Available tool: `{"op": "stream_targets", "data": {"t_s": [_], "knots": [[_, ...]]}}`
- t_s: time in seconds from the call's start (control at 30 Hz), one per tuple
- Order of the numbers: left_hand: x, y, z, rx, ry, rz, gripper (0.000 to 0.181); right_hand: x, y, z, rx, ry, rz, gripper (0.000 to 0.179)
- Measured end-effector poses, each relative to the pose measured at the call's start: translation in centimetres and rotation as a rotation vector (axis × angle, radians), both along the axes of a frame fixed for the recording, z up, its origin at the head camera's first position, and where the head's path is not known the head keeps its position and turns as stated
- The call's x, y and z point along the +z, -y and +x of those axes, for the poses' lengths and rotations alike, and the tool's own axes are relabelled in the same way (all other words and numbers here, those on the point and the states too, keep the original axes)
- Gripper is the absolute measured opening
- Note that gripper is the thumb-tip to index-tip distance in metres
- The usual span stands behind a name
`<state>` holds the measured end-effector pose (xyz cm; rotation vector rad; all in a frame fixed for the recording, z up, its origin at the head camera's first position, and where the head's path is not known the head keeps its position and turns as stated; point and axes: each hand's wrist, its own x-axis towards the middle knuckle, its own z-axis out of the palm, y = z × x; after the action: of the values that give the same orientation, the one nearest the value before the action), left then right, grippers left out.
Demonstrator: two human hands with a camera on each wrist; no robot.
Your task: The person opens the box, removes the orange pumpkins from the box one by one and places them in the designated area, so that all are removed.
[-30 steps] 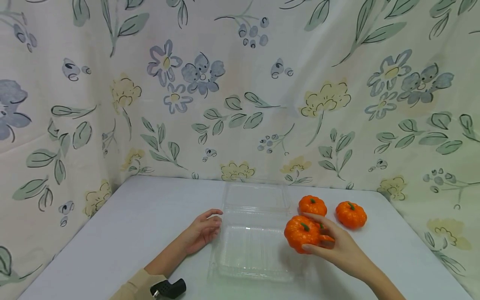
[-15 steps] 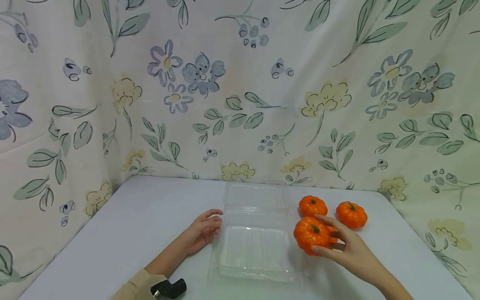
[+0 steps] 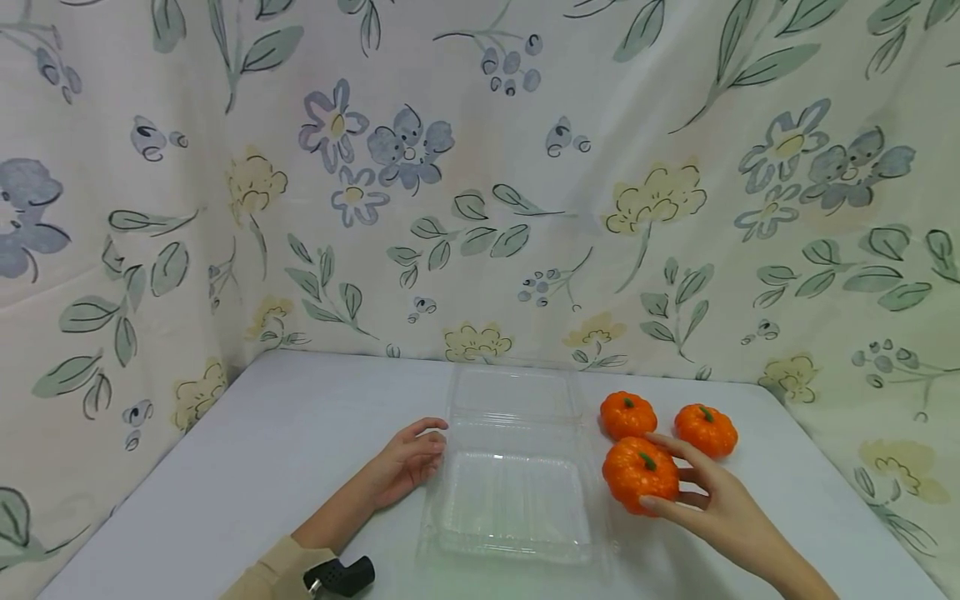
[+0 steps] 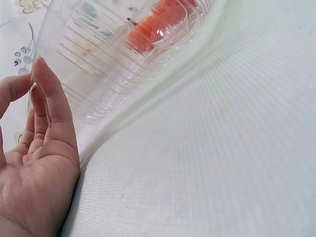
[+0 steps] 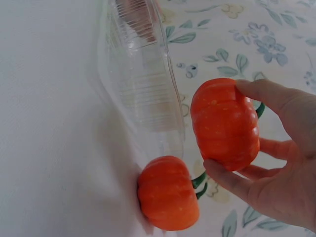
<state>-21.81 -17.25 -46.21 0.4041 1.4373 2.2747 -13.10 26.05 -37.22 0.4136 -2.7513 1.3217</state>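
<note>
My right hand (image 3: 720,504) holds an orange toy pumpkin (image 3: 640,477) with a green stem, thumb on its near side and fingers on the far side. In the right wrist view, this pumpkin (image 5: 224,123) hangs clear of the table. A clear plastic clamshell container (image 3: 513,546) lies with its lid (image 3: 516,392) laid back, just left of the pumpkin. My left hand (image 3: 408,462) rests on its side at the container's left edge. In the left wrist view, thumb and index finger of this hand (image 4: 44,143) pinch the container's rim (image 4: 40,44).
Behind the held pumpkin sit two more orange pumpkins, one near the lid (image 3: 627,415) and one farther right (image 3: 705,431). The white table (image 3: 315,408) ends at a floral curtain (image 3: 480,167). A black device (image 3: 339,577) is strapped at my left sleeve (image 3: 281,571).
My right hand has carried the pumpkin to the right, from over the container's right edge to beside it. The left hand and container have stayed put.
</note>
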Motion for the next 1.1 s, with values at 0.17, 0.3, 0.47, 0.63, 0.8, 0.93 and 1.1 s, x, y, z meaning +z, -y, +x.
{"op": "stream_targets", "data": {"t_s": [0.17,0.3,0.47,0.63,0.8,0.93,1.1], "knots": [[0.1,0.0,0.0,-0.002,-0.002,0.0,0.025,0.1,-0.4,0.1,-0.03,0.024,0.027,0.075],[0.0,0.0,0.0,-0.006,-0.007,-0.001,0.025,0.0,-0.8,0.0,-0.032,0.005,0.034,0.075],[-0.1,0.0,0.0,-0.008,-0.009,-0.001,0.025,0.0,-1.3,-0.1,-0.031,-0.02,0.034,0.075],[-0.2,0.0,-0.1,-0.01,-0.014,-0.001,0.025,-0.1,-1.9,-0.3,-0.037,-0.018,0.021,0.074],[-0.3,0.0,-0.2,-0.01,-0.009,0.001,0.025,-0.1,-2.5,-0.5,-0.035,-0.038,-0.013,0.071],[-0.2,0.1,-0.2,0.001,0.002,-0.001,0.025,-0.1,-3.0,-0.8,-0.042,-0.028,-0.019,0.071],[-0.1,0.0,-0.1,0.0,0.003,0.004,0.025,-0.1,-3.8,-1.1,-0.057,-0.007,0.0,0.072]]}}
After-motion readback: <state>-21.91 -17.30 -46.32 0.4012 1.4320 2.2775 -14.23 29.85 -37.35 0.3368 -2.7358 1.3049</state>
